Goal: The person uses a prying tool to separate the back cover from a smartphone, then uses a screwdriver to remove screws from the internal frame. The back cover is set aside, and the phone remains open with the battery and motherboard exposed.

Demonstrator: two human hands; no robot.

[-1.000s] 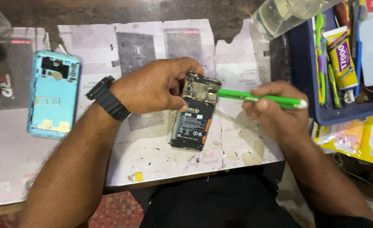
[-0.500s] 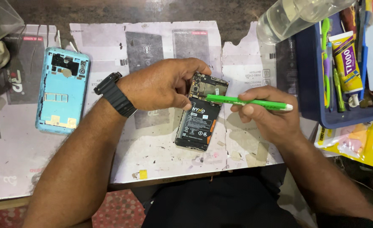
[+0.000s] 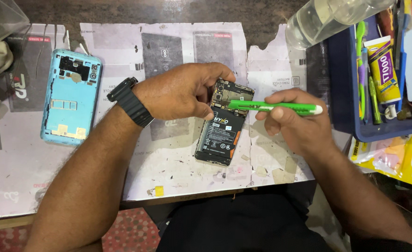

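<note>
Opened phone point(image 3: 222, 126) lies back-up on paper-covered table point(image 3: 178, 168), black battery with white label exposed. Left hand point(image 3: 180, 93), fingers curled, pinches phone's top edge. Right hand point(image 3: 292, 123) grips green screwdriver point(image 3: 273, 107), tip at phone's upper board. Farther left: blue back cover point(image 3: 70, 98). Far right: blue tray point(image 3: 355, 121) holding yellow-purple glue tube point(image 3: 385, 70); yellow packet point(image 3: 392, 156) below tray; clear bottle point(image 3: 322, 18) above.

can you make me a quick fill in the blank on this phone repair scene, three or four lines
1. The right hand holds a ____ tool by its handle.
2. The left hand steadies the opened phone, whose ____ is exposed.
3. The removed light blue back cover lies on the person's ____ side.
4. The left wrist wears a black ____.

Missing words: green; battery; left; watch
</note>
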